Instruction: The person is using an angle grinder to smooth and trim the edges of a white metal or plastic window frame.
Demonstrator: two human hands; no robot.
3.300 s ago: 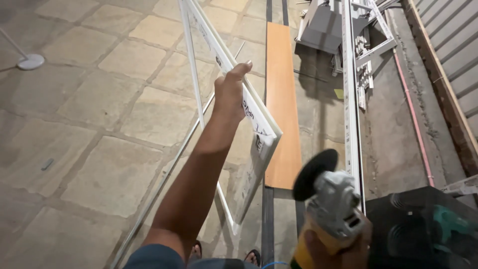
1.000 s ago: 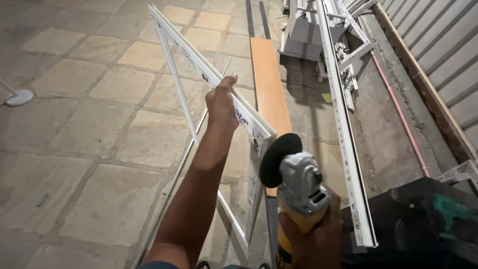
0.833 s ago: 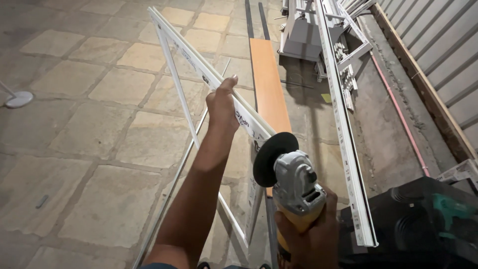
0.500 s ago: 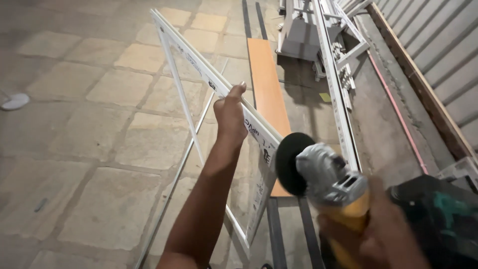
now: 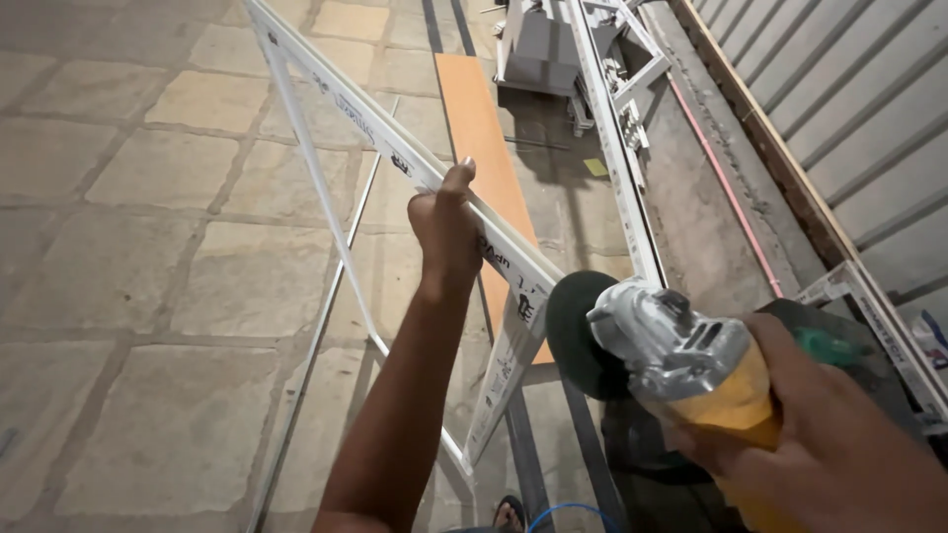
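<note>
While left hand (image 5: 446, 225) fingers clamp the smooth white frame (image 5: 395, 158), right hand (image 5: 839, 434) wrapped around the yellow-bodied, disc-faced angle grinder (image 5: 671, 350).

Both arms bare to the frame edge; no sleeve, glove, watch or ring visible. Left hand (image 5: 446, 225) and right hand (image 5: 839, 434) uncovered. Dark sandal strap (image 5: 509, 513) shows at one foot.

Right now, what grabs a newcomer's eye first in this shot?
The angle grinder at lower right, its dark disc close to the corner of the white frame, held in the right hand. Next, the left hand in mid-frame, its grip closed on the frame's top rail. Behind lies an orange board on the paved floor.
</note>
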